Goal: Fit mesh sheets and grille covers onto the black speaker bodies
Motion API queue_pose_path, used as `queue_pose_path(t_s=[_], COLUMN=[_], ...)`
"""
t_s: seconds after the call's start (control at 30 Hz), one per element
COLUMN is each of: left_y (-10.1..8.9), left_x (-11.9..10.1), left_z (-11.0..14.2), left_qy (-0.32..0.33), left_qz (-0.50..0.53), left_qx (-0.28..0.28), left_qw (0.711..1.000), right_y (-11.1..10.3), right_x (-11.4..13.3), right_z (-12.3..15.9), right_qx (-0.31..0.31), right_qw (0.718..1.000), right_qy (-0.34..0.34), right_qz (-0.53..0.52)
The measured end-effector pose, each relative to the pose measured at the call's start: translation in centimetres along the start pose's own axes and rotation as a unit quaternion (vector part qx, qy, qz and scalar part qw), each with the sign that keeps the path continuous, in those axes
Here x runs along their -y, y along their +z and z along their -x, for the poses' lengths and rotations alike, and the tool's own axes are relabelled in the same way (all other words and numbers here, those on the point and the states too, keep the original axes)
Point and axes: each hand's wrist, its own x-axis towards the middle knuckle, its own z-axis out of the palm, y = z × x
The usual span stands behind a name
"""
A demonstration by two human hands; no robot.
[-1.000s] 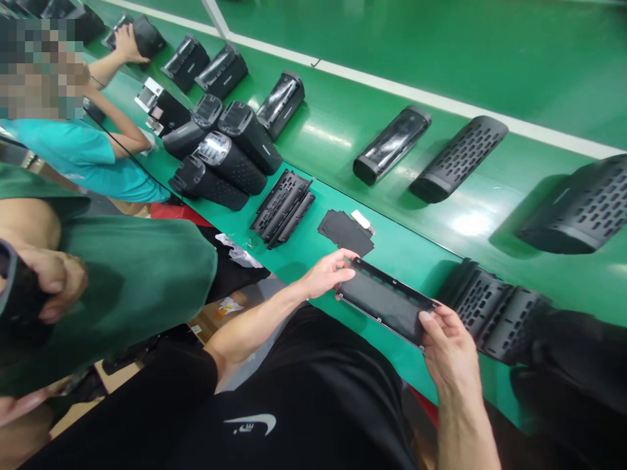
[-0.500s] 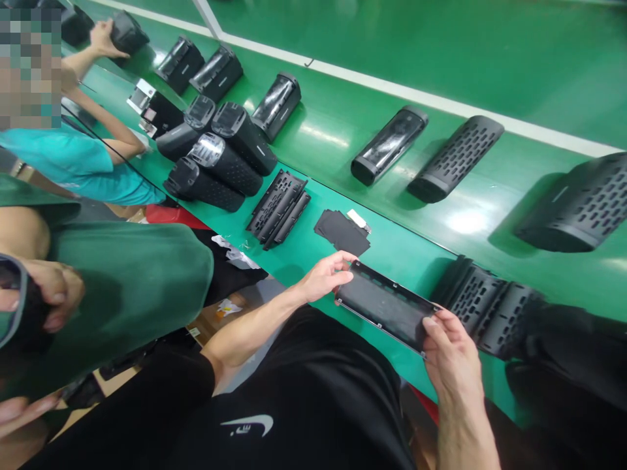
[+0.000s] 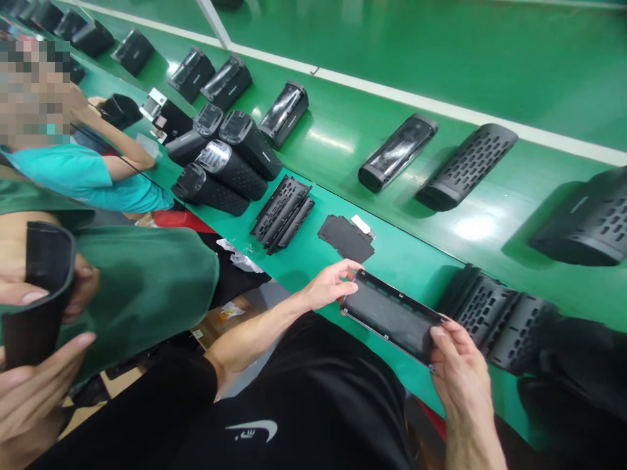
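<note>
A black rectangular plastic panel (image 3: 392, 320), its inner face turned up and small clips along its edges, is held over the near edge of the green table. My left hand (image 3: 330, 285) grips its left end between thumb and fingers. At the opposite end my right hand (image 3: 458, 352) is closed on it, thumb on top. Beyond the panel lies a loose pile of thin black sheets (image 3: 347, 236), beside a small white object (image 3: 362, 226). Slotted black panels (image 3: 281, 212) are stacked farther left, and more slotted panels (image 3: 499, 313) stand to the right of my right hand.
Several black speaker-like housings (image 3: 230, 153) stand grouped on the table at the left. More housings (image 3: 467, 166) sit along the green conveyor surface. At the left, a co-worker in a green garment (image 3: 147, 294) holds a black part (image 3: 44, 294); another wears a turquoise sleeve (image 3: 88, 173).
The view has shifted slightly, so most things appear lower and farther right. My hands keep the same hold on the panel. The nearby co-worker's black part has come further into view.
</note>
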Motion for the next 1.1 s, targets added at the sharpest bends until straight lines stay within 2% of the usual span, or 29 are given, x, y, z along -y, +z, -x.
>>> queue_pose_path(t_s=[0.2,0.4,0.7,1.1], left_y=[0.3,0.2,0.4,0.1], left_x=[-0.2,-0.2,-0.1,0.4], left_z=[0.1,0.0,-0.3,-0.4], left_qy=[0.01,0.002,-0.023,-0.01], left_qz=[-0.014,-0.017,0.021,0.022], left_qx=[0.008,0.003,-0.006,0.006], left_qw=[1.0,1.0,1.0,1.0], right_y=[0.5,0.4,-0.3,-0.7], right_x=[0.4,0.7,-0.3,-1.0], right_z=[0.1,0.2,-0.3,-0.7], right_qx=[-0.024,-0.012,-0.004,0.004], right_qw=[1.0,1.0,1.0,0.999], right_qy=[0.009,0.026,-0.013,-0.034], right_qz=[-0.004,-0.004,-0.005,0.009])
